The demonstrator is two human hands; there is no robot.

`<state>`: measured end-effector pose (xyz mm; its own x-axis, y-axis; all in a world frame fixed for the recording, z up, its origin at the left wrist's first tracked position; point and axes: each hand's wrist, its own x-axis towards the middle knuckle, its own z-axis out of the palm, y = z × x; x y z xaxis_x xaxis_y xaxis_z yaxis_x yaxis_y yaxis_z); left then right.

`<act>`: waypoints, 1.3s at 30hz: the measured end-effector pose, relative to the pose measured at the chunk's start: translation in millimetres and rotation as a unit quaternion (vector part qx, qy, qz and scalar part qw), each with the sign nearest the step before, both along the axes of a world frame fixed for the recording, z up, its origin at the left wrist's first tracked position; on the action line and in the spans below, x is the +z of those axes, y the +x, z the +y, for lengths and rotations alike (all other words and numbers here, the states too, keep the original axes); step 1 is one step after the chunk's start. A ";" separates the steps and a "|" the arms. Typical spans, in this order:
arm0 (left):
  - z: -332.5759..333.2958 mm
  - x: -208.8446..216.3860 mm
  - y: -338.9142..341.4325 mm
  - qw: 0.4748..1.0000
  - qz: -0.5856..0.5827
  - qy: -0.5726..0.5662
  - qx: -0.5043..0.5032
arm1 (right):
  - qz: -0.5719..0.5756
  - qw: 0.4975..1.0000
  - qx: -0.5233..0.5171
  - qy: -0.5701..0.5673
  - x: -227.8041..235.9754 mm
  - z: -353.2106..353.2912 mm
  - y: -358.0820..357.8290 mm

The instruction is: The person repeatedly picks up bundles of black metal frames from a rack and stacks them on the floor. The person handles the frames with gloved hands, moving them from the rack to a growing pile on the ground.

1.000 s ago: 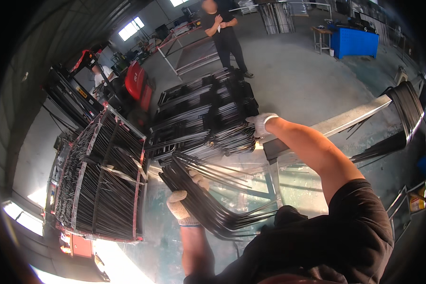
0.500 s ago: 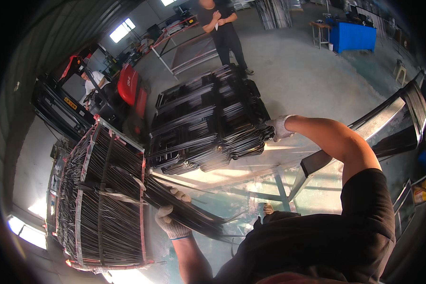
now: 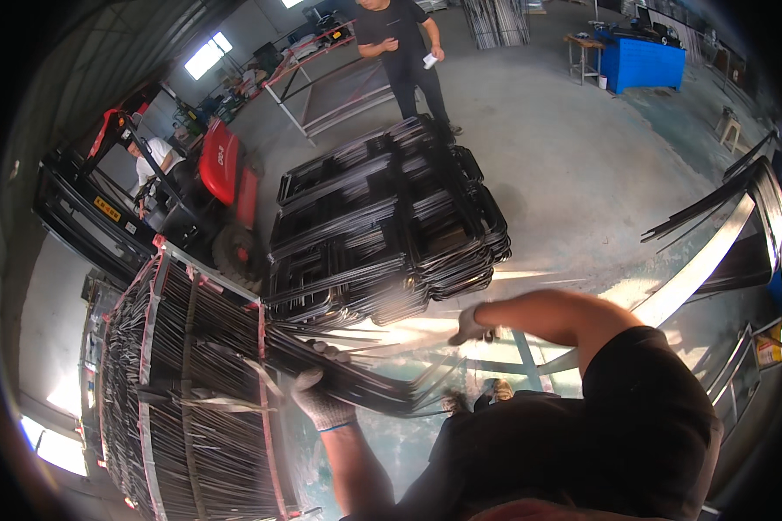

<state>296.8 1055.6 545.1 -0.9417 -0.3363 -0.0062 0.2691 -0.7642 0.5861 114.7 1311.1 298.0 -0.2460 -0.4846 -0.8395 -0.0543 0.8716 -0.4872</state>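
My left hand (image 3: 325, 408), in a pale knitted glove, is wrapped round a bundle of long thin black strips (image 3: 369, 382). Its thumb lies on the near side and its fingertips show over the far side. The strips run out of a rack on the left, and their loose ends fan out in front of my body. My right hand (image 3: 471, 326), also gloved, hangs in the air beyond the strip ends, thumb apart from the fingers, with nothing seen in it. Ahead of it lies a stack of black rectangular frames (image 3: 391, 217).
The rack (image 3: 265, 417) with reddish posts is packed with strips. Behind it stands a red forklift (image 3: 222, 161) with a person seated on it. Another person (image 3: 400, 52) stands beyond the stack. To the right are a curved pale metal beam (image 3: 695, 269) with black strips and a blue workbench (image 3: 639, 65).
My right hand has come away from the frame stack, back toward my body. My left hand stays on the strips. The standing person has lowered one hand, holding something white.
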 end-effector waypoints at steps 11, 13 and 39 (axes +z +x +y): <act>5.2 -115.9 -70.2 0.976 -0.172 0.088 -0.103 | -0.470 0.729 -0.465 -0.178 -83.8 -8.0 134.3; 22.0 -135.4 -73.0 0.964 -0.161 0.144 -0.155 | -0.418 0.713 -0.521 -0.211 -103.7 -8.4 149.6; 128.4 -60.3 -180.3 0.871 -0.289 0.053 -0.394 | -0.347 0.537 -0.663 -0.390 -126.6 32.9 137.7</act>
